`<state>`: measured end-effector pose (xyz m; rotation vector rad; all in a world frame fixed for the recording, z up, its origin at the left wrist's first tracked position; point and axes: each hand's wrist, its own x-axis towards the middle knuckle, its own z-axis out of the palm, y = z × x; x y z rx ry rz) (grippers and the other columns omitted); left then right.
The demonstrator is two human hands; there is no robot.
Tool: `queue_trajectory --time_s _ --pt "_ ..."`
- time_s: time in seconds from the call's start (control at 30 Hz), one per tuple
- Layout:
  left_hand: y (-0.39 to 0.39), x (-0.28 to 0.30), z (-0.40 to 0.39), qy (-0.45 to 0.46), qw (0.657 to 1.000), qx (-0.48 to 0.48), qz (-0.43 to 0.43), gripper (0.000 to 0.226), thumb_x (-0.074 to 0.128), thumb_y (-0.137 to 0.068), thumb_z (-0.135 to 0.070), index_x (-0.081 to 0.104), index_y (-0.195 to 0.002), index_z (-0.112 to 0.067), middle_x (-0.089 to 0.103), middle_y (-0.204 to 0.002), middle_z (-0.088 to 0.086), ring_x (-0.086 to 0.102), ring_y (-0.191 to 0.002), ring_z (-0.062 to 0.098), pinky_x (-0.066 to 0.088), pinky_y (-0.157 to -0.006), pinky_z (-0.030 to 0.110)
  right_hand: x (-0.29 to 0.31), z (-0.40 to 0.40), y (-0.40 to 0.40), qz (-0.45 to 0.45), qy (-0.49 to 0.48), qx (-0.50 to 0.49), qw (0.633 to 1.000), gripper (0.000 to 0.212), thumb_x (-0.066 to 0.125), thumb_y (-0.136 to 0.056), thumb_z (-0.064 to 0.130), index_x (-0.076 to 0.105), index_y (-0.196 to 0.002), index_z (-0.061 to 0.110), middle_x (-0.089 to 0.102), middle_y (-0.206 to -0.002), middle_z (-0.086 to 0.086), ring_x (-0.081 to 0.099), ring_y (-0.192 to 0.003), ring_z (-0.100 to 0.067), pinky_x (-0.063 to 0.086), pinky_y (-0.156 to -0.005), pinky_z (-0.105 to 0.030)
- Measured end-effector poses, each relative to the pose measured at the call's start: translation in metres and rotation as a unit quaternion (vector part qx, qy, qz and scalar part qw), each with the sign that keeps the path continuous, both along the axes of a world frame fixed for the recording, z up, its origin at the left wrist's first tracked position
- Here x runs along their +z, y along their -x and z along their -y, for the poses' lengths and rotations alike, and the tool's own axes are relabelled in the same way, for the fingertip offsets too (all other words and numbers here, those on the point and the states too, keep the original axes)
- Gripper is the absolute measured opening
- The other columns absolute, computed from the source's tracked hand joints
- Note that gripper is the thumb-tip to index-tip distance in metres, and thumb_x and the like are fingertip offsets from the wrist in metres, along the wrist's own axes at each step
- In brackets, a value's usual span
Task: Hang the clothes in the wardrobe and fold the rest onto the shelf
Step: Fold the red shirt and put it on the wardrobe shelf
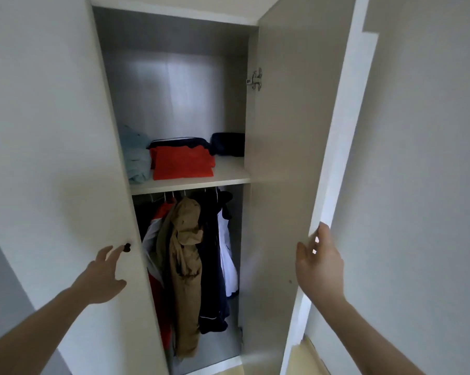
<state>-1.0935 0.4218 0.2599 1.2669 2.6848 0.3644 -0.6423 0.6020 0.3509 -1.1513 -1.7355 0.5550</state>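
Note:
The wardrobe stands partly open in front of me. On its shelf [228, 173] lie a folded red garment [182, 165], a light blue one [135, 161] at the left and a dark navy one [227, 144] at the right. Below the shelf hang several clothes: a tan jacket [186, 255], a dark navy garment [210, 266], a red and white one [154, 239] and a white one [227, 255]. My left hand [105, 274] reaches toward the small dark knob [126, 247] on the left door [66, 158], fingertips just at it. My right hand [319, 263] rests with straight fingers on the edge of the right door [296, 158].
White walls flank the wardrobe on both sides. A strip of yellowish floor [306, 355] shows at the bottom right. The right door swings outward toward me; the left door covers the wardrobe's left part.

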Motion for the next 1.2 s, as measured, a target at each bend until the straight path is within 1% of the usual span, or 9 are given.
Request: queue_trajectory --time_s 0.2,0.37,0.5,0.57,0.7,0.83,0.93,1.03,1.2 --pt "0.01 0.017 -0.016 0.033 0.999 -0.012 -0.038 0.09 0.066 -0.086 -0.032 0.014 -0.16 -0.033 0.02 -0.161 0.0 0.051 -0.125 0.027 0.053 -0.094 0.039 -0.019 0.033 0.052 -0.05 0.014 0.114 0.992 0.051 0.063 -0.1 0.023 0.042 -0.139 0.048 0.063 -0.128 0.03 0.059 -0.105 0.02 0.054 -0.09 -0.013" --pt "0.022 0.033 -0.028 0.045 0.994 -0.059 -0.083 0.075 0.061 -0.09 -0.03 0.027 -0.157 -0.031 0.03 -0.159 -0.007 0.048 -0.132 0.023 0.051 -0.097 0.037 -0.039 0.05 0.114 -0.065 -0.002 0.173 0.983 0.07 0.057 -0.102 0.016 0.023 -0.158 0.04 0.031 -0.159 0.03 0.041 -0.142 -0.001 0.045 -0.115 -0.04" --pt "0.033 0.03 -0.036 0.052 0.988 -0.101 -0.104 0.072 0.058 -0.092 -0.023 0.029 -0.158 -0.028 0.026 -0.16 -0.009 0.041 -0.137 0.02 0.049 -0.103 0.038 -0.049 0.058 0.158 -0.017 -0.064 0.187 0.98 0.103 0.064 -0.093 0.002 0.001 -0.16 0.048 0.009 -0.167 0.028 0.016 -0.155 0.0 0.03 -0.124 -0.038" --pt "0.037 0.026 -0.042 0.075 0.979 -0.135 -0.132 0.058 0.056 -0.094 -0.026 0.046 -0.151 -0.026 0.018 -0.16 -0.011 0.042 -0.135 0.017 0.048 -0.103 0.036 -0.052 0.061 0.181 -0.015 -0.089 0.191 0.977 0.115 0.068 -0.09 0.0 -0.006 -0.157 0.055 0.005 -0.168 0.026 0.01 -0.156 -0.001 0.025 -0.123 -0.033" --pt "0.049 0.016 -0.045 0.033 0.975 -0.165 -0.145 0.056 0.055 -0.093 -0.023 0.05 -0.149 -0.025 0.016 -0.16 -0.012 0.041 -0.135 0.013 0.049 -0.099 0.031 -0.057 0.067 0.226 -0.014 -0.095 0.194 0.976 0.112 0.066 -0.092 0.003 -0.009 -0.156 0.056 -0.001 -0.169 0.023 0.005 -0.156 -0.001 0.018 -0.119 -0.02" --pt "0.068 0.008 -0.039 -0.028 0.972 -0.192 -0.133 0.089 0.055 -0.089 -0.015 0.008 -0.164 -0.028 0.006 -0.169 -0.013 0.022 -0.152 0.014 0.044 -0.109 0.028 -0.063 0.062 0.266 0.005 -0.112 0.166 0.98 0.103 0.066 -0.095 0.011 -0.007 -0.161 0.041 -0.006 -0.171 0.017 0.001 -0.158 -0.008 0.027 -0.123 -0.037" --pt "0.083 0.005 -0.033 -0.035 0.97 -0.194 -0.145 0.098 0.057 -0.087 -0.015 -0.003 -0.163 -0.029 0.005 -0.169 -0.011 0.013 -0.155 0.016 0.037 -0.113 0.027 -0.067 0.056 0.287 0.034 -0.138 0.152 0.978 0.092 0.061 -0.102 0.027 -0.008 -0.163 0.033 -0.009 -0.172 0.011 -0.001 -0.159 -0.012 0.033 -0.122 -0.047" --pt "0.105 0.0 -0.033 -0.044 0.959 -0.192 -0.203 0.106 0.067 -0.079 -0.02 0.004 -0.163 -0.031 0.005 -0.171 -0.001 0.017 -0.156 0.026 0.033 -0.118 0.036 -0.071 0.048 0.301 0.083 -0.163 0.146 0.972 0.086 0.051 -0.106 0.046 -0.011 -0.163 0.03 -0.013 -0.172 0.008 -0.006 -0.159 -0.013 0.028 -0.125 -0.047" --pt "0.121 0.023 -0.032 -0.1 0.924 -0.174 -0.324 0.111 0.08 -0.065 -0.023 0.026 -0.162 -0.015 0.0 -0.172 0.014 0.006 -0.157 0.04 0.017 -0.123 0.057 -0.073 0.038 0.322 0.12 -0.174 0.156 0.965 0.085 0.045 -0.107 0.049 -0.017 -0.162 0.029 -0.018 -0.171 0.005 -0.009 -0.159 -0.016 0.026 -0.125 -0.049"
